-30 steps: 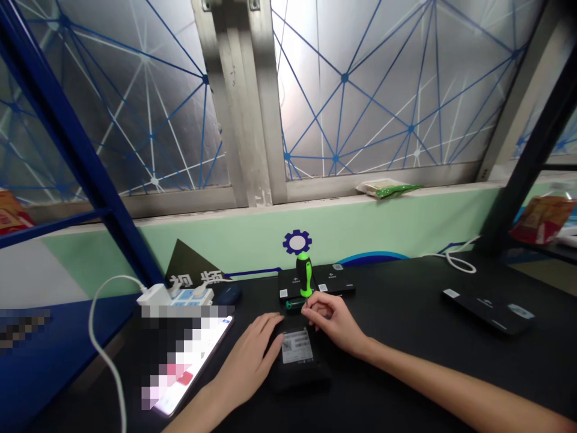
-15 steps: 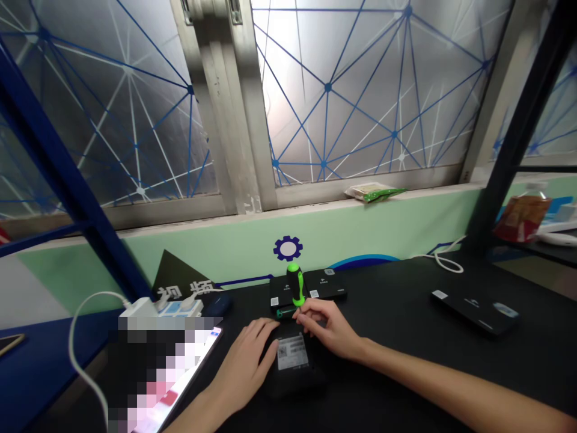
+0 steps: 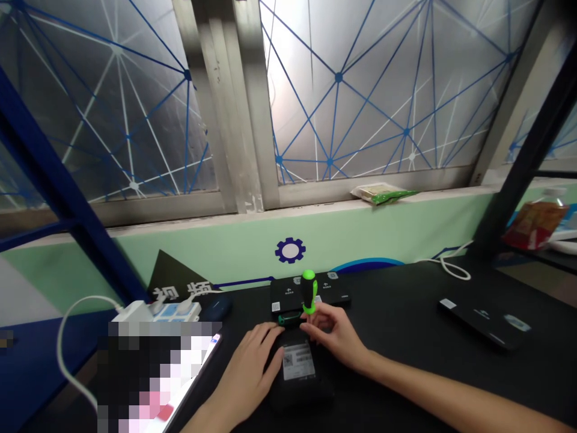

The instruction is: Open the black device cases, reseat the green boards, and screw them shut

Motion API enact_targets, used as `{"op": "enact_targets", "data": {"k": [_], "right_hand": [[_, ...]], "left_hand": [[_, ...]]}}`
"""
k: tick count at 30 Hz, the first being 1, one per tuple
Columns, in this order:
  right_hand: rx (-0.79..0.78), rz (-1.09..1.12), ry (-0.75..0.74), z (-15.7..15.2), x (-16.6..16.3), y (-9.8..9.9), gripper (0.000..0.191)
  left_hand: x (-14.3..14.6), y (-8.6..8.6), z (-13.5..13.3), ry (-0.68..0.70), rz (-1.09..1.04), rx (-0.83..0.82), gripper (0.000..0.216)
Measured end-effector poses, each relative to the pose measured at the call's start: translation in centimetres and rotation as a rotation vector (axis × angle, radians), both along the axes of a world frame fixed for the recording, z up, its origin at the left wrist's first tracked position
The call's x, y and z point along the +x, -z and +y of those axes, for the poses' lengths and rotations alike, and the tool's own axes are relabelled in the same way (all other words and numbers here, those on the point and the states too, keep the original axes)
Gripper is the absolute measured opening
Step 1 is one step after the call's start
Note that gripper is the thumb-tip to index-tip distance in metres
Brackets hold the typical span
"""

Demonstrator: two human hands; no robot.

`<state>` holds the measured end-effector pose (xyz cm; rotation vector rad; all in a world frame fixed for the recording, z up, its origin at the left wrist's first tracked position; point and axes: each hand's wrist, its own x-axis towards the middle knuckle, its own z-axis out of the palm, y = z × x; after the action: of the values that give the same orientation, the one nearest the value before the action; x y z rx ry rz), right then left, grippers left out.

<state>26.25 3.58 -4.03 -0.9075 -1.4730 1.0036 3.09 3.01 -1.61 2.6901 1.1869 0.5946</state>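
A screwdriver with a black and bright green handle stands nearly upright above the far end of a black device. My right hand has its thumb and fingers closed around the screwdriver's lower part, just under the handle; the tip is hidden. The device lies flat, a white printed label facing up. Along its left side rests my left hand, fingers stretched out, thumb against the edge and fingertips near the far left corner. A small dark green item lies just beyond the device, its kind unclear.
Behind stand two flat black boxes; another black box lies to the right. At left are a lit, partly pixelated screen, a white power strip with plugs, and a dark mouse. A white cable lies at the back right.
The view has shifted a little. My right hand and the screwdriver have moved slightly right relative to the device. My left hand stays at the device's left side.
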Motion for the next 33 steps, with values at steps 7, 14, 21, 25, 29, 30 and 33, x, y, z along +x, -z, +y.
{"op": "enact_targets", "data": {"k": [7,14,21,25,29,30,33], "right_hand": [[-0.058,0.064,0.008,0.1,-0.2,0.1,0.041],[-0.065,0.058,-0.013,0.2,-0.2,0.2,0.039],[-0.069,0.077,-0.029,0.6,-0.3,0.2,0.037],[-0.103,0.117,-0.061,0.9,-0.2,0.2,0.039],[-0.106,0.134,-0.060,0.8,-0.1,0.3,0.037],[-0.108,0.143,-0.064,0.8,-0.1,0.3,0.036],[-0.115,0.152,-0.077,0.8,-0.1,0.4,0.038]], "left_hand": [[0.0,-0.2,0.0,-0.009,-0.023,-0.048,0.031],[-0.3,0.3,0.2,-0.030,-0.050,-0.044,0.031],[-0.8,1.2,0.5,-0.006,-0.035,0.017,0.036],[-0.9,1.6,0.9,-0.003,-0.032,0.069,0.036],[-0.6,0.9,0.5,-0.016,0.012,0.022,0.035],[-0.5,0.7,0.4,-0.019,0.014,0.011,0.035],[-0.4,0.5,0.2,-0.028,0.009,0.001,0.034]]}}
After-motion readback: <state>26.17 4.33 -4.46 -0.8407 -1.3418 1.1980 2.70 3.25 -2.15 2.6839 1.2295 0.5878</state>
